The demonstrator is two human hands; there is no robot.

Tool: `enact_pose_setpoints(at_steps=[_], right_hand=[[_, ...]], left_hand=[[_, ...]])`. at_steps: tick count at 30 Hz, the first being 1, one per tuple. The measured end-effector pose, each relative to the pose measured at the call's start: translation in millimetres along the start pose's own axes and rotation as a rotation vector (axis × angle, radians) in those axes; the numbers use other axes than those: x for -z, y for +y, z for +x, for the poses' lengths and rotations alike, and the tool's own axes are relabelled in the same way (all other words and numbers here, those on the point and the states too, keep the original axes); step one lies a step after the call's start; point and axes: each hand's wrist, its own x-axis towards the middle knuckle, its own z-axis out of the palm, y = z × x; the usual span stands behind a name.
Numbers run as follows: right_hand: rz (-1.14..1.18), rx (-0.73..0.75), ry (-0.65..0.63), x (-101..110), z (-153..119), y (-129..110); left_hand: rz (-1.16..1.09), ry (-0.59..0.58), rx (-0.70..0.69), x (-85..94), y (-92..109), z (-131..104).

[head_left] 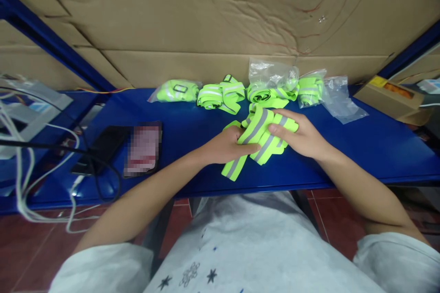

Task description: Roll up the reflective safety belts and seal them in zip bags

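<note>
Between my two hands is a folded bundle of reflective strap (256, 129), neon yellow-green with a grey stripe, held over the front of the blue shelf. My left hand (227, 144) closes round its left side, with one loose end hanging below. On the right, my right hand (297, 135) pinches the folded layers between thumb and fingers. Just behind lie a rolled strap (263, 95) and another rolled strap (220, 95), both of the same kind. Part of the bundle is hidden by my fingers.
Bagged straps (177, 90) lie at the back left, another bagged strap (310, 89) at the back right. Clear plastic bags (343, 98) are near them. A cardboard box (395, 98) stands right. Phones (142, 149) and white cables (20, 183) occupy the left of the blue shelf (360, 155).
</note>
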Motion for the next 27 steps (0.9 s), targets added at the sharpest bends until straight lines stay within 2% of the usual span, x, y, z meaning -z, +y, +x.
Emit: enact_pose_setpoints(at_steps=[2,5,11,14,18,23,25,27], right_hand=[[0.032,-0.022,0.003,-3.8,0.4,2.1],[0.059,-0.026,0.006,-8.8,0.2,4.1],[-0.021,0.111,0.135,-16.3,-4.1,8.9],[-0.102,0.158,0.156,-20.3,-7.9,11.0],[-0.141,0.147,0.232,-24.6,-10.6,9.4],[-0.116,0.083,0.231,-24.3,-9.4,3.6],[-0.1,0.058,0.206,-21.7,-8.0,0.2],[-0.085,0.047,0.176,-17.8,-6.5,-3.7]], left_hand=[[-0.023,-0.002,-0.018,-3.4,-4.0,1.4],[-0.049,0.055,0.025,-8.4,-7.1,2.3],[-0.175,0.126,0.134,-21.2,-7.2,2.9],[-0.133,0.172,0.09,-28.1,-9.0,4.8],[-0.173,0.197,0.007,-35.9,-12.1,6.6],[-0.154,0.149,0.004,-36.5,-11.2,2.1],[-0.189,0.068,-0.006,-34.0,-9.9,0.6],[-0.264,-0.061,-0.011,-30.5,-9.2,0.4]])
